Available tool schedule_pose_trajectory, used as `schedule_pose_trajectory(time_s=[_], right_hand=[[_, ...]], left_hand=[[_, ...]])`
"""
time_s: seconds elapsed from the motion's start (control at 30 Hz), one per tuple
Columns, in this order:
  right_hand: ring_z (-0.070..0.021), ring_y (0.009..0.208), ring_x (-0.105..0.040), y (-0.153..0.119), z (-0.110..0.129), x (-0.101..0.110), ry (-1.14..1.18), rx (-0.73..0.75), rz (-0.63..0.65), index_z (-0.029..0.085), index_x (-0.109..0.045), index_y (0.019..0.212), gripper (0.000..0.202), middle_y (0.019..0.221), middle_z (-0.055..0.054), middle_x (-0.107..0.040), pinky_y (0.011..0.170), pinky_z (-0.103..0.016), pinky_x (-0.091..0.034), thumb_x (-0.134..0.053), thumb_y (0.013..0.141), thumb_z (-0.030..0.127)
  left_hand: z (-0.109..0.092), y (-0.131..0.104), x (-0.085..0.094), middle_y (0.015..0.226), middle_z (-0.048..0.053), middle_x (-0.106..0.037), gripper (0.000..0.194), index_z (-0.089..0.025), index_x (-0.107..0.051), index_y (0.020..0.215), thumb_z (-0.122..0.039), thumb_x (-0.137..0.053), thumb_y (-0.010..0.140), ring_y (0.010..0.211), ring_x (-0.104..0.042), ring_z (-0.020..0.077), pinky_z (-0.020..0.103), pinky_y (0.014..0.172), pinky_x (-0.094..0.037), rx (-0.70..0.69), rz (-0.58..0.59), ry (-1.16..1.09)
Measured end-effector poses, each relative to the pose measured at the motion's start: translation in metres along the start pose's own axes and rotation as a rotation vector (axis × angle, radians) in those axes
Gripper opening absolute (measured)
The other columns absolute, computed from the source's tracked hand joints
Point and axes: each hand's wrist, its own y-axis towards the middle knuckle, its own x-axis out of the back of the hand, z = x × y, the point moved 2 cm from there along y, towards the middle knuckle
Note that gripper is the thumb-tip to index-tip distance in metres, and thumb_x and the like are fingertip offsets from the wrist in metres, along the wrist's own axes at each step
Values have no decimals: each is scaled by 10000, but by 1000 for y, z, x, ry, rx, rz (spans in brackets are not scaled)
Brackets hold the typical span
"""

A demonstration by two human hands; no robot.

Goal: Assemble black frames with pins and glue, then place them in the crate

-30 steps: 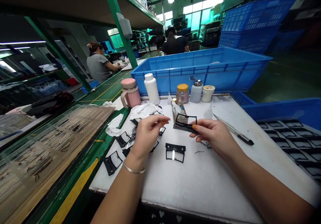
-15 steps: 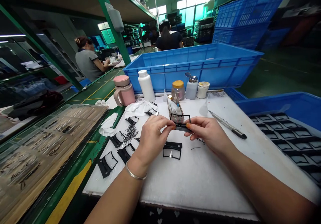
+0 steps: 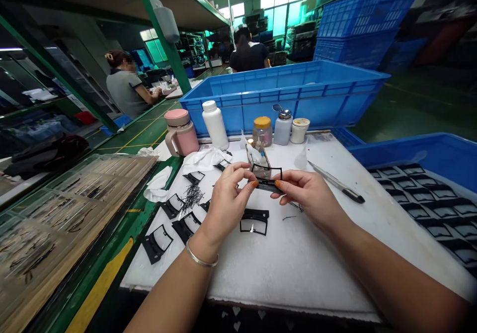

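Note:
A small black plastic frame with a clear window [image 3: 267, 178] is held up between my two hands over the white work surface [image 3: 298, 273]. My left hand [image 3: 231, 199] pinches its left end between thumb and fingers. My right hand [image 3: 307, 191] grips the right end the same way. Just below them lies a similar black frame [image 3: 254, 222]. More such frames [image 3: 158, 243] rest to the left, around a heap of thin black strips [image 3: 193, 197]. A few loose strips [image 3: 289, 217] lie under my right hand.
Tweezers [image 3: 337, 183] lie right of my right hand. Behind stand a pink mug [image 3: 182, 133], a white bottle [image 3: 215, 125], a pump bottle [image 3: 282, 128], and a large blue crate [image 3: 290, 99]. Rows of frames fill a tray [image 3: 425, 199] at right. Divided boxes [image 3: 74, 208] stand left; two people sit beyond.
My left fingers have loosened and lifted slightly at the left end of the frame, while the thumb stays on it. My right hand keeps its hold. The view has shifted slightly.

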Motion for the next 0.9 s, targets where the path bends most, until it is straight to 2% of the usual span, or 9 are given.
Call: schedule_pose_trajectory(time_s=[0.17,0.37,0.63,0.9], right_hand=[[-171,732,-715,-1,0,-2,-35,61,8,161,-725,902,189,939,-67,-720,546,-197,-541,-685,817,326],[-192,742,-726,-2,-1,-5,-16,91,28,171,-712,924,182,944,-68,-728,529,-214,-550,-684,819,318],[-183,736,-725,-3,-3,-8,4,97,48,159,-683,935,178,949,-69,-723,512,-205,-545,-693,811,286],[-172,708,-721,-4,-3,-8,-5,104,36,160,-694,933,162,900,-59,-723,496,-194,-541,-688,813,269]], left_hand=[[7,1,-2,1250,47,-553,78,-198,-646,858,-232,-579,877,1144,-540,225,215,625,-558,89,51,-79],[8,3,-5,971,51,-624,100,-171,-649,851,-244,-583,867,884,-597,181,249,601,-583,120,87,-150],[6,0,-6,888,33,-644,127,-164,-659,870,-279,-605,863,765,-612,149,250,628,-587,150,52,-180],[6,-2,-5,849,20,-657,103,-173,-664,858,-264,-614,863,738,-614,143,249,635,-546,125,41,-146]])
